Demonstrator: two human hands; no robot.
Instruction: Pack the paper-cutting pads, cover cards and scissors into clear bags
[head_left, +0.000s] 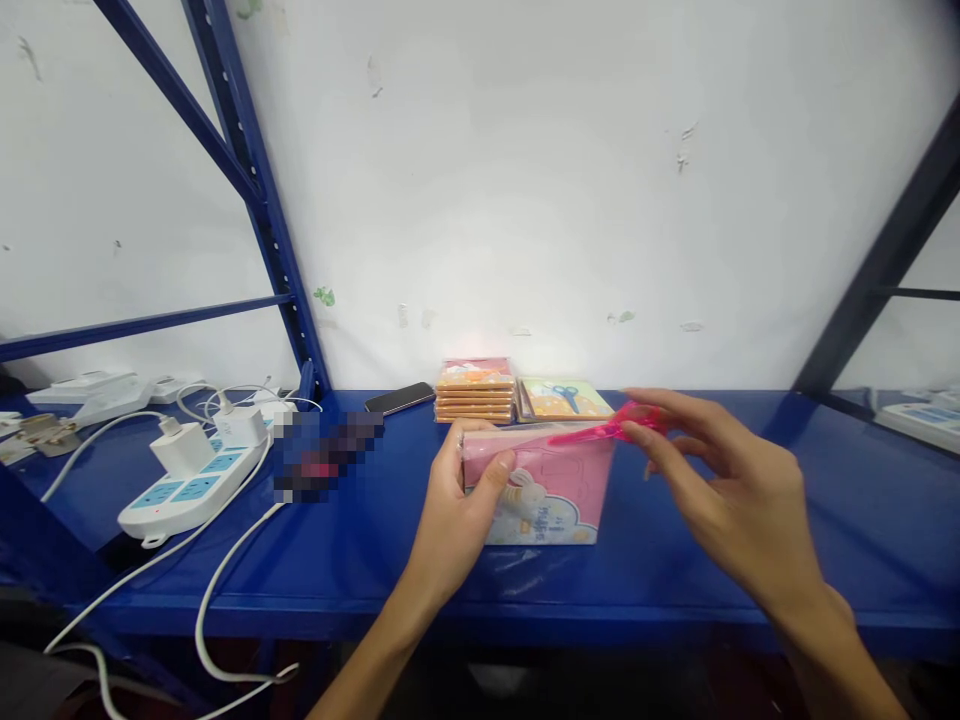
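My left hand (465,490) grips the left side of a pink booklet pack (559,480) in clear plastic wrap, thumb across its front. The pack stands upright near the front edge of the table, with a white cartoon figure and a cloud shape printed on it. In my right hand (720,465) is a pair of small pink scissors (630,424), held by the handles. Their blades point left and lie along the top edge of the pack. Whether they are inside the wrap or in front of it I cannot tell.
Behind the pack stand a stack of wrapped booklets (475,392) and another pile with blue scissors pictured on top (566,398). A dark phone (400,397) lies to their left. A white power strip (195,480) with chargers and loose cables covers the left of the blue table (750,590).
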